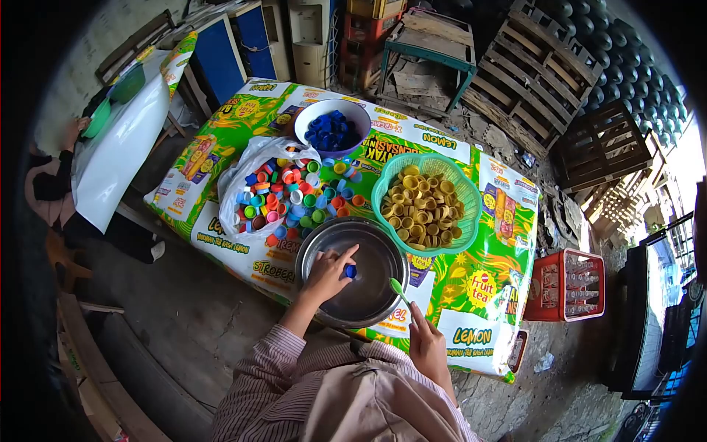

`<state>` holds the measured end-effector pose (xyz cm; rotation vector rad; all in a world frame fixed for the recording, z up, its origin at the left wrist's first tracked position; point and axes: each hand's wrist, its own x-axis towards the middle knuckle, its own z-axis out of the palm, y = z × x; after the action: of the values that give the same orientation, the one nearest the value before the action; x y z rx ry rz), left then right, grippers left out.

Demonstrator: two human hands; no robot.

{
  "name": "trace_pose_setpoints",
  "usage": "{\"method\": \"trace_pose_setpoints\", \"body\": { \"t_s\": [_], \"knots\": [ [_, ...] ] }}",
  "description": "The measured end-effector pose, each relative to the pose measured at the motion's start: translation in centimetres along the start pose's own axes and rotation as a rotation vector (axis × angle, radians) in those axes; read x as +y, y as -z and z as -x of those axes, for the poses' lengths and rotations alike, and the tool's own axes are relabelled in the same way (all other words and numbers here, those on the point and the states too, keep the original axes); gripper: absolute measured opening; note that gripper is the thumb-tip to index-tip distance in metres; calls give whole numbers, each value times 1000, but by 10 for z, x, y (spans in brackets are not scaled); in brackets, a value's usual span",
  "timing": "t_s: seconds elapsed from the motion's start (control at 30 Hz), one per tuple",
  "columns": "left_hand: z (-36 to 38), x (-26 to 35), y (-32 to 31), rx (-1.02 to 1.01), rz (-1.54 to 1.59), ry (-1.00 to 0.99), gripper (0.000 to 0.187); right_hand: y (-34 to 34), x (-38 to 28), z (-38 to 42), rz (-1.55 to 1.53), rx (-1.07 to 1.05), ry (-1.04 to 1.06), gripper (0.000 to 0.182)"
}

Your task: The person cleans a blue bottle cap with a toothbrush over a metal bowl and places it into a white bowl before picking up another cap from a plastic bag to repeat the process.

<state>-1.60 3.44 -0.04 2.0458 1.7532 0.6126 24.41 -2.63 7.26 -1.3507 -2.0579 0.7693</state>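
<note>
Now the left hand [331, 272] is at the blue cap [350, 272] in the metal bowl [375, 295]; whether clamped, I cannot tell. The right hand [429, 342] clamps the green brush [398, 287] by the bowl's right rim

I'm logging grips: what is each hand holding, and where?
Left hand: blue bottle cap, apparently by its side. Right hand: green-tipped utensil, by its handle.

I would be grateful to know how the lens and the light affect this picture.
Head view: strong wide-angle bending, with black rounded corners; daylight washes out the far right edge, beyond the red crate; the white sheet shows glare; the metal bowl has soft reflections; the green basket is clear enough.
</note>
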Motion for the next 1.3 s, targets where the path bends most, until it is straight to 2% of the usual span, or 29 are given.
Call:
{"method": "trace_pose_setpoints", "body": {
  "t_s": [0.07,0.17,0.5,0.67,0.77,0.9,0.97,1.1,1.2,1.3],
  "knots": [
    [1,-2,-1,26,-44,-23,74,5,-4,0,-37,-81,-89,47],
    [0,-5,-4,-29,38,16,73,7,-3,0,-33,-105,-55,48],
    [1,-10,-12,0,214,15,73,2,-2,3,-33,-104,-62,48],
    [-1,-11,-18,59,568,2,79,-4,-3,-3,-62,-80,-55,48],
    [2,-4,-13,92,489,4,79,-15,9,-8,-34,-58,-38,53],
    [9,12,-5,99,438,67,74,-15,0,-23,-20,-106,-102,49],
    [10,21,-3,175,569,50,75,-24,-1,-29,-69,-37,-4,53],
    [13,36,-1,242,706,117,74,-45,-6,-30,-75,-106,72,54],
    [17,37,-3,263,800,147,74,-47,3,-36,-84,-74,-12,54],
    [18,37,-1,263,843,179,74,-45,-5,-33,-130,-51,72,54]
  ]
}}
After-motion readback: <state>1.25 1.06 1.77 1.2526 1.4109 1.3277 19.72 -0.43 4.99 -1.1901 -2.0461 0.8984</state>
